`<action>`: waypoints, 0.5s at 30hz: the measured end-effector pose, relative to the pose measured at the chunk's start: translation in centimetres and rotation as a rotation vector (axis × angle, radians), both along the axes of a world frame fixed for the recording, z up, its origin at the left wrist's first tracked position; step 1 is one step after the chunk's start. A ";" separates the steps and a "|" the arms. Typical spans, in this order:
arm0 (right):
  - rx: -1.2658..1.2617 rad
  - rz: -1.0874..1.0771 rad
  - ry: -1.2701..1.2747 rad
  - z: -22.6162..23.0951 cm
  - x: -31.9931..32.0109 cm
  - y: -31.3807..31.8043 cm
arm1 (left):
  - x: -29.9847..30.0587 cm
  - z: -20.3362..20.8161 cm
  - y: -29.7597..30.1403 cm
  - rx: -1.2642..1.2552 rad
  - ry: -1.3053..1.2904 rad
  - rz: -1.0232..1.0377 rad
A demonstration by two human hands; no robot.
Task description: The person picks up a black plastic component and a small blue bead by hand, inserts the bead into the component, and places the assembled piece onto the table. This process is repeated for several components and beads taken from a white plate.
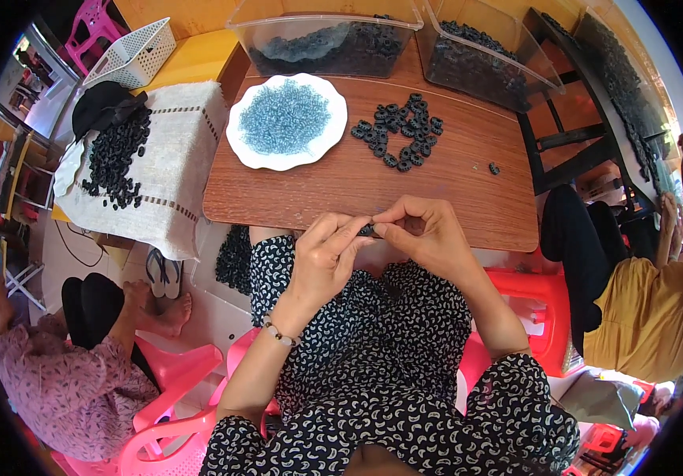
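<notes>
Both my hands meet just over the near edge of the brown wooden table [294,194]. Between their fingertips is a small black plastic part [367,230]. My left hand [327,252] pinches it from the left, while the thumb and forefinger of my right hand [428,236] close on it from the right. Farther back on the table lies a loose cluster of small black parts [401,131]. One single black part [494,168] sits apart, to the right. A white scalloped plate [242,152] holds a heap of tiny clear-bluish pieces [286,117].
Two clear plastic bins [325,59] [484,67] with black parts stand at the table's back. On a cloth-covered side table [175,151] black parts [115,159] spill from a black bag [103,107]. A white basket [137,55] is behind. Other people sit left and right.
</notes>
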State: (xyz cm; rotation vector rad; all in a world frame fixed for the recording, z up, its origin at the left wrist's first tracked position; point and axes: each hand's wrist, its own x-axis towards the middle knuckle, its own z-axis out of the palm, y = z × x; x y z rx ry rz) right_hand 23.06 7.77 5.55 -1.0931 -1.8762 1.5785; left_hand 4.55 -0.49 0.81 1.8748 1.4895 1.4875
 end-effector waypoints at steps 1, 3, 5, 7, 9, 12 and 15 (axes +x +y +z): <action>0.000 0.008 0.007 -0.2 0.0 0.0 | 0.0 -0.1 0.0 0.000 0.000 0.000; -0.001 0.015 0.014 -0.4 0.0 0.1 | 0.1 -0.4 0.0 -0.005 0.025 -0.008; -0.027 0.035 0.037 -0.4 0.1 0.1 | 0.2 -0.5 0.0 0.008 0.033 -0.014; 0.025 0.034 0.027 -0.7 0.1 -0.1 | 0.3 -0.5 0.0 0.024 0.040 -0.021; 0.077 0.038 0.018 -0.7 -0.1 -0.4 | 0.4 -0.6 0.1 0.064 0.051 0.007; 0.008 -0.005 -0.015 -0.4 -0.4 -1.0 | 0.4 -0.5 0.1 0.084 0.086 0.012; 0.157 0.001 0.019 -0.9 -0.5 -1.3 | 0.5 -0.8 0.2 0.092 0.077 0.016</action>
